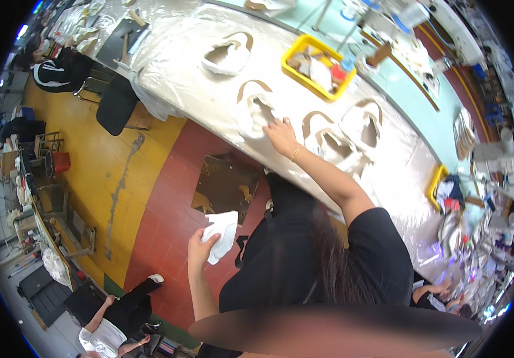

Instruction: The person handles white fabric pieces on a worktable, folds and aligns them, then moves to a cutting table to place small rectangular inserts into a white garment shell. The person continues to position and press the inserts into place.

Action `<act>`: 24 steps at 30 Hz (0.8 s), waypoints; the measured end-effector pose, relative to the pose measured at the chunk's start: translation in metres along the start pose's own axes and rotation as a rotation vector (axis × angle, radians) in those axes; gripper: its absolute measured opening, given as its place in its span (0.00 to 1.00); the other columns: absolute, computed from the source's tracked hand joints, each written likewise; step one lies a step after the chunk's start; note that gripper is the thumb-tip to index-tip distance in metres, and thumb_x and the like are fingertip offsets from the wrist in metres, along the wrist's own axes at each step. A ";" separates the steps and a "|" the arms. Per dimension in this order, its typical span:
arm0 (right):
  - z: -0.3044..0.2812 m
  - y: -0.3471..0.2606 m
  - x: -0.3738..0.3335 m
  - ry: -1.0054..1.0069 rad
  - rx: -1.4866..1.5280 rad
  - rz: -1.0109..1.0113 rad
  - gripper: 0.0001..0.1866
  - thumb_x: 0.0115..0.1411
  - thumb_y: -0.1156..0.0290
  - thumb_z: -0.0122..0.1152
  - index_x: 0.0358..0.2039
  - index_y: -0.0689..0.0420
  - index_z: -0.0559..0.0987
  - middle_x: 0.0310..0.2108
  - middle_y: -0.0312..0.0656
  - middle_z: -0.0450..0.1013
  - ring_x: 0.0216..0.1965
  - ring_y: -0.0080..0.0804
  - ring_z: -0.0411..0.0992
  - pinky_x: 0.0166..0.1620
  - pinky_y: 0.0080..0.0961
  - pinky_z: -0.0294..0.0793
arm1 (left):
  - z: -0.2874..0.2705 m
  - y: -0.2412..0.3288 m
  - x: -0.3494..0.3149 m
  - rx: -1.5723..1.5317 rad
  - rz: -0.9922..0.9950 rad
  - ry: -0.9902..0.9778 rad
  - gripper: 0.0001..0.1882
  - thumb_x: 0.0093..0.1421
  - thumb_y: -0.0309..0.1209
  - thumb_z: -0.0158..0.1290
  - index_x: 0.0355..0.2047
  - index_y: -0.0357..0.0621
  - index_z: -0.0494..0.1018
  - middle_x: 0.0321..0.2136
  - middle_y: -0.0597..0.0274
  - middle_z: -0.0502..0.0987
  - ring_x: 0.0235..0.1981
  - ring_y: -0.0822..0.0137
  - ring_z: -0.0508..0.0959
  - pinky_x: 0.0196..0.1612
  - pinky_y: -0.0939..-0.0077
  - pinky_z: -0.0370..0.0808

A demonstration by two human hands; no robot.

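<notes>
Evidently mid-handling, a worker in a black short-sleeved top reaches across a long tabletop covered in clear, wrinkled plastic film [176, 89]. The right hand [283, 137] meets the near edge of a white shoe upper with a curved tan band [247, 118], its fingers bent; whether they pinch the material or merely rest on it cannot be told. Away from the tabletop, the left hand [200, 247] grasps a thin white piece with an uneven outline [223, 234], thumb on its face, above the red-painted floor [155, 238].

The step in hand looks like placing or picking up that upper. The next move seems to call for a sure hold on its edge, with the loose piece kept clear and unbent.

Three similar white-and-tan uppers lie close around: one farther off [227, 62], two to the right [328, 143] [361, 125], near enough to be nudged by the right forearm. Beyond them stands a yellow plastic basket of scraps [306, 83], hemming in the far side. A hammer [125, 48] lies on a black board at the far left, well apart, above a black chair [116, 106] by the tabletop's edge.
</notes>
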State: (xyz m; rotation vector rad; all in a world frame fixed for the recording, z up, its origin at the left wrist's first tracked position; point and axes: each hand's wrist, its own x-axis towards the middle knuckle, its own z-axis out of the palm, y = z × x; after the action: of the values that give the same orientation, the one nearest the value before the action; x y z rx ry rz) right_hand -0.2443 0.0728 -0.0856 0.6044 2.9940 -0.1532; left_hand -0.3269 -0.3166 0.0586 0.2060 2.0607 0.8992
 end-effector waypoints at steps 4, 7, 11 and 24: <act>-0.081 0.020 0.025 -0.123 0.302 -0.172 0.17 0.53 0.65 0.65 0.44 0.54 0.79 0.34 0.43 0.77 0.42 0.38 0.75 0.47 0.42 0.68 | 0.000 0.034 0.034 0.128 -0.053 0.018 0.20 0.53 0.33 0.65 0.41 0.29 0.76 0.32 0.52 0.82 0.33 0.67 0.80 0.38 0.71 0.76; -0.160 0.055 0.075 -0.160 0.538 -0.268 0.18 0.50 0.63 0.69 0.39 0.57 0.79 0.33 0.48 0.77 0.39 0.44 0.76 0.43 0.42 0.71 | 0.004 0.054 0.061 0.028 -0.084 -0.015 0.22 0.53 0.34 0.65 0.42 0.30 0.76 0.34 0.50 0.82 0.34 0.66 0.81 0.40 0.71 0.76; -0.233 0.095 0.160 -0.099 0.647 -0.334 0.18 0.50 0.63 0.69 0.38 0.60 0.78 0.31 0.51 0.77 0.37 0.50 0.76 0.41 0.43 0.73 | 0.012 0.073 0.091 0.200 -0.074 0.000 0.26 0.50 0.41 0.67 0.45 0.36 0.77 0.37 0.47 0.81 0.40 0.54 0.81 0.46 0.64 0.75; -0.185 0.199 0.477 0.654 0.168 0.029 0.23 0.52 0.70 0.66 0.51 0.50 0.78 0.53 0.41 0.71 0.57 0.43 0.68 0.56 0.47 0.68 | 0.031 0.138 0.123 0.204 -0.147 0.096 0.28 0.50 0.46 0.67 0.46 0.41 0.77 0.38 0.46 0.79 0.43 0.51 0.80 0.49 0.60 0.74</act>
State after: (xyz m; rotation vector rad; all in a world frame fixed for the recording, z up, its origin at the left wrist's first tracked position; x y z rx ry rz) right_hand -0.6159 0.4584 0.0337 0.8565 3.6216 -0.2487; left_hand -0.4034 -0.1450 0.0590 0.1204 2.2251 0.6207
